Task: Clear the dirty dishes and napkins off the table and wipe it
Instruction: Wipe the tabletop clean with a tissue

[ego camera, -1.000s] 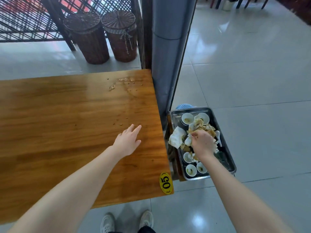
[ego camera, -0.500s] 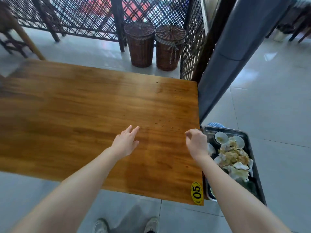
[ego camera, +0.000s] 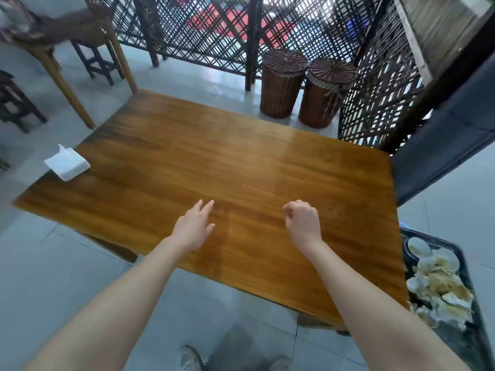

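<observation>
Only the napkin stack (ego camera: 67, 163) at the left corner interrupts the table (ego camera: 241, 156).

Beyond the far right edge we see a pair of lidded wicker baskets (ego camera: 284, 84) side by side on the pale tiled floor (ego camera: 53, 277), a dark lattice screen (ego camera: 209, 30) behind them, and a dark wooden stool (ego camera: 16, 103) far left.
</observation>
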`<act>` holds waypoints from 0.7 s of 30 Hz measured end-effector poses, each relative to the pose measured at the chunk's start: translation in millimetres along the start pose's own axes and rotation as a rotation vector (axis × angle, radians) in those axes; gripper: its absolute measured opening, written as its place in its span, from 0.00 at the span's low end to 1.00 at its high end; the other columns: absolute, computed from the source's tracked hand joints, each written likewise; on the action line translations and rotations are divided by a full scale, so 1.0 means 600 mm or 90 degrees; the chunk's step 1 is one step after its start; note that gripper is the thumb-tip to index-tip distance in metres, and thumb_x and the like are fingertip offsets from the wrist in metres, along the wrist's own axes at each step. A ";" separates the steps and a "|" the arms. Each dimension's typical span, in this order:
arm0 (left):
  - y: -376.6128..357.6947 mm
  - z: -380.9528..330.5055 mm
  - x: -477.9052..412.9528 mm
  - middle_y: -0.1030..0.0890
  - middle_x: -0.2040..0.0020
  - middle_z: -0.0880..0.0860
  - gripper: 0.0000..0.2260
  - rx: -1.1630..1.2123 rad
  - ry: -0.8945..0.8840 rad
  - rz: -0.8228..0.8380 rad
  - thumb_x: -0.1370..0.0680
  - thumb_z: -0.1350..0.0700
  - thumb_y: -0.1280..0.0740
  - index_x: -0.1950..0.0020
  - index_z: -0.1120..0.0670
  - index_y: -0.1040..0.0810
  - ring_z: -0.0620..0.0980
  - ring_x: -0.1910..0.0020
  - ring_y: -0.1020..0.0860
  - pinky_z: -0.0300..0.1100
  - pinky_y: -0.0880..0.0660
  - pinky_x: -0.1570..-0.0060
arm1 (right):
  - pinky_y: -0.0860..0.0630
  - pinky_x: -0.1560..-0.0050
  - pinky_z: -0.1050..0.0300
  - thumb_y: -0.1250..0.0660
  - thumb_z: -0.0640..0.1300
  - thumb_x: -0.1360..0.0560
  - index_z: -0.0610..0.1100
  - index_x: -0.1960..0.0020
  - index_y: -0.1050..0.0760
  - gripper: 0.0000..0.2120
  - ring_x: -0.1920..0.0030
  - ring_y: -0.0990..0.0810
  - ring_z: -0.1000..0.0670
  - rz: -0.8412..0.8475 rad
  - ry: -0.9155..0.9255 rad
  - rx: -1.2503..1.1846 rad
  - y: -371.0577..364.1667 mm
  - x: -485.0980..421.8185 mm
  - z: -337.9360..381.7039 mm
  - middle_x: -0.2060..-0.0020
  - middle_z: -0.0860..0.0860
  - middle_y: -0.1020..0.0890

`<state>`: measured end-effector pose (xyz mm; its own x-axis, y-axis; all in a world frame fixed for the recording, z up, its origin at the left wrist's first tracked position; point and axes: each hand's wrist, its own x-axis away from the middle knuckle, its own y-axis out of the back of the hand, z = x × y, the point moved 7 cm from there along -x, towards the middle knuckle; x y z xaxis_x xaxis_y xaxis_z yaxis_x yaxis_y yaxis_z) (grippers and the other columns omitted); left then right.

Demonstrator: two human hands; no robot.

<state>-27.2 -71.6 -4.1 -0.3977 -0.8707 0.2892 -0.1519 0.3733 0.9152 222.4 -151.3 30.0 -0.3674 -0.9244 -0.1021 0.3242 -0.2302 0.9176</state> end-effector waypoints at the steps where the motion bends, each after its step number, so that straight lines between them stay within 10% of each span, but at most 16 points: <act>1: 0.012 0.037 0.003 0.45 0.22 0.55 0.29 0.005 0.011 -0.007 0.19 0.49 0.40 0.21 0.47 0.49 0.57 0.27 0.36 0.51 0.33 0.33 | 0.29 0.46 0.52 0.36 0.37 0.24 0.42 0.48 0.19 0.08 0.50 0.21 0.46 0.002 0.008 -0.002 -0.013 -0.004 0.034 0.53 0.48 0.18; 21: 0.118 0.614 0.120 0.44 0.22 0.54 0.30 0.120 0.306 -0.059 0.19 0.50 0.38 0.21 0.49 0.48 0.56 0.25 0.39 0.53 0.37 0.30 | 0.25 0.47 0.49 0.38 0.34 0.23 0.41 0.50 0.18 0.11 0.55 0.22 0.46 0.098 0.244 -0.080 -0.263 -0.076 0.598 0.56 0.46 0.18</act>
<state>-399.8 9.9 -21.6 0.0790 -0.9349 0.3460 -0.3443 0.3002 0.8896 -124.7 36.3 28.0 0.0356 -0.9916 -0.1245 0.4628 -0.0940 0.8814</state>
